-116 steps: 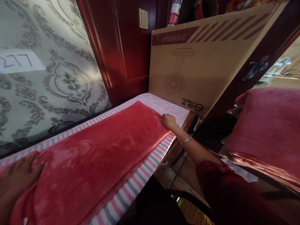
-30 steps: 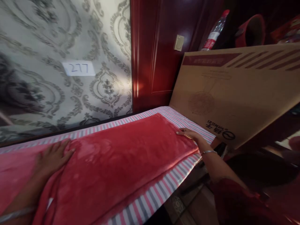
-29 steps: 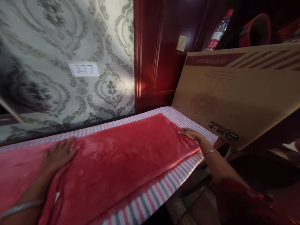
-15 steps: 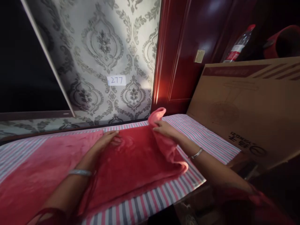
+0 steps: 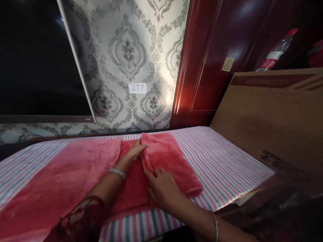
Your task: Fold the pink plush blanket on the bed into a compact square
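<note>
A red plush blanket (image 5: 88, 168) lies over a striped cloth. Its right end is folded back to the left as a flap (image 5: 171, 151), and darker red fabric shows between the flap and the left part. At the far end of the flap's rolled edge, my left hand (image 5: 135, 151) is closed on the blanket, thumb on top and fingers partly hidden. Nearer to me, my right hand (image 5: 165, 188) rests on the flap's edge, fingers extended and thumb apart.
Striped cloth (image 5: 214, 158) covers the table. A large cardboard box (image 5: 272, 114) stands at the right, with a plastic bottle (image 5: 274, 55) behind its top edge. A dark screen (image 5: 40, 60) is at the left, and a "277" label (image 5: 137, 88) is on the wall.
The blanket's right end, earlier raised in my right hand, now lies folded over leftward. My right hand has come left and nearer; my left hand has taken hold of the flap's edge.
</note>
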Demonstrator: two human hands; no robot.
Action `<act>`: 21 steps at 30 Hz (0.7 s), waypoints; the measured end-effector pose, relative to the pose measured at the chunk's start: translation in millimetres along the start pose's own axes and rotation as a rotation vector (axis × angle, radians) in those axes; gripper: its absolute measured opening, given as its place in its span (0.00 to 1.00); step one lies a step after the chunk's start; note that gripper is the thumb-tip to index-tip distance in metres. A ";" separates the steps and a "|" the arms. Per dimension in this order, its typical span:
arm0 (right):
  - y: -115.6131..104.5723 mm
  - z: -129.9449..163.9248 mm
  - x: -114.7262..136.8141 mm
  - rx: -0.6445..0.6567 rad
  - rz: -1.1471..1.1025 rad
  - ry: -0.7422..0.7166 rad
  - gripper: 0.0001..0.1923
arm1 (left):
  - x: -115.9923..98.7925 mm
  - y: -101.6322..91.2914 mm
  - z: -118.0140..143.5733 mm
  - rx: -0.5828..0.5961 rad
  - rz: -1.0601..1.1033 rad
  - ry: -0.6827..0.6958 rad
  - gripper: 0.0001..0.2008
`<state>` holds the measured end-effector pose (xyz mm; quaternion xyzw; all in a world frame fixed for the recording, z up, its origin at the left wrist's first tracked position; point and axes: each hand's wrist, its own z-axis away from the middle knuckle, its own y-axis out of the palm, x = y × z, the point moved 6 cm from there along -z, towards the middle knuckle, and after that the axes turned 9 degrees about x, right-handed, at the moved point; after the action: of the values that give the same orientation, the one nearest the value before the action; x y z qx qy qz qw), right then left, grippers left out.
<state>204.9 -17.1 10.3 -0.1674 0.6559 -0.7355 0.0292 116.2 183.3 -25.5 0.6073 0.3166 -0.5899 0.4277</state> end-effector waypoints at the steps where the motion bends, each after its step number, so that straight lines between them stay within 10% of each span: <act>1: 2.4 1.2 4.1 -0.003 0.017 -0.025 0.31 | -2.6 4.1 -1.0 -0.022 -0.041 0.032 0.44; 6: 13.3 -8.1 13.8 0.071 0.112 -0.050 0.20 | -5.8 12.7 -0.4 -0.106 -0.257 0.051 0.54; 21: 7.6 -11.3 16.7 0.017 0.145 -0.095 0.18 | -12.7 8.2 0.4 -0.054 -0.414 0.025 0.42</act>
<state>184.6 -11.8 5.5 -0.1542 0.6580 -0.7281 0.1148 122.0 181.0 -11.7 0.5248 0.4556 -0.6490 0.3096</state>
